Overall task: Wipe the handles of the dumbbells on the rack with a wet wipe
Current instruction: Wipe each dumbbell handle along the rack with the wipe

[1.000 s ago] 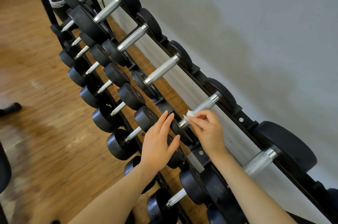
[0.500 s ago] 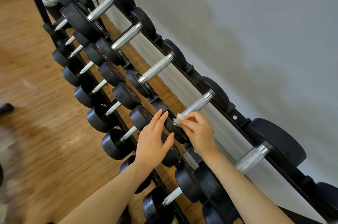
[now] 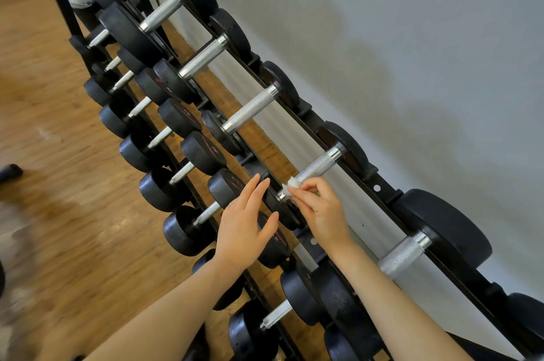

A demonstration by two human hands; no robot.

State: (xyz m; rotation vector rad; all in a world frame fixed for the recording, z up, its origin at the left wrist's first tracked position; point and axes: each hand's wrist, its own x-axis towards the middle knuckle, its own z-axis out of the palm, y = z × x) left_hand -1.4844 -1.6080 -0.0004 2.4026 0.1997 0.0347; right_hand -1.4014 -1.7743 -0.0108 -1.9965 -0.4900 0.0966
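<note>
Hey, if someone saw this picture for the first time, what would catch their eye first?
Probably the long black rack of dumbbells running diagonally along the grey wall, their silver handles bright against the dark weights. Next, at centre, the right hand pinching a white wipe against the near end of one top-row handle, while the left hand hovers open beside it.

Wooden floor (image 3: 53,130), grey wall (image 3: 412,66), dark object (image 3: 10,172) at left edge

White wet wipe (image 3: 292,183); silver cross-hatched handles (image 3: 251,109); black dumbbell heads (image 3: 444,226), some with red markings; black rack (image 3: 379,187); orange-brown wood-grain floor (image 3: 44,130); plain grey wall (image 3: 412,36).
</note>
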